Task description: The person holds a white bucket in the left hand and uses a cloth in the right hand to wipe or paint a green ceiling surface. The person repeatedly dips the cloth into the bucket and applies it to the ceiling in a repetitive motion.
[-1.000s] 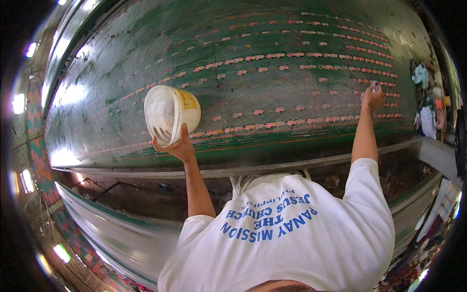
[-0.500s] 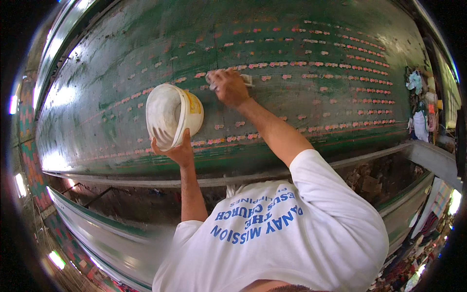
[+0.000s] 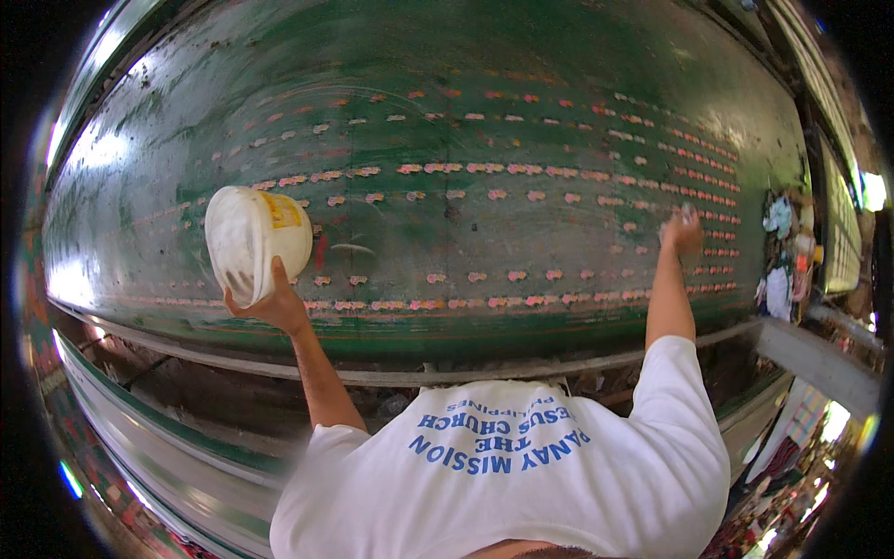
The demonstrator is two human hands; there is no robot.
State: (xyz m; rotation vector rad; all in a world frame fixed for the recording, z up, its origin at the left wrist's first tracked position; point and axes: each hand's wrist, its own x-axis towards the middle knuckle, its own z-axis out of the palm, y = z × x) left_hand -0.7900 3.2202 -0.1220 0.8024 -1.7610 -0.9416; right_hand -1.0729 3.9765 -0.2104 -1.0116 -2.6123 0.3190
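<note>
A white plastic bucket [image 3: 244,228] with a yellow label is tilted on its side at the left, above the long green table [image 3: 391,247]. My left hand [image 3: 270,303] grips it from below by the rim, with the thumb outside and fingers reaching into the mouth. Farther right, my right hand [image 3: 683,235] is closed low over the tabletop, at the dense rows of small pink printed motifs [image 3: 705,173]. Something small and pale shows at its fingers, too blurred to name.
A grey rail [image 3: 410,377] runs along the table's near edge. Cloths and odds and ends [image 3: 780,252] hang or lie at the right end, by a grey beam [image 3: 819,361]. Another long table [image 3: 177,475] stands at the lower left.
My right hand has swung far to the right across the printed rows, arm stretched out. The bucket in my left hand sits farther left in view, and the view itself has shifted.
</note>
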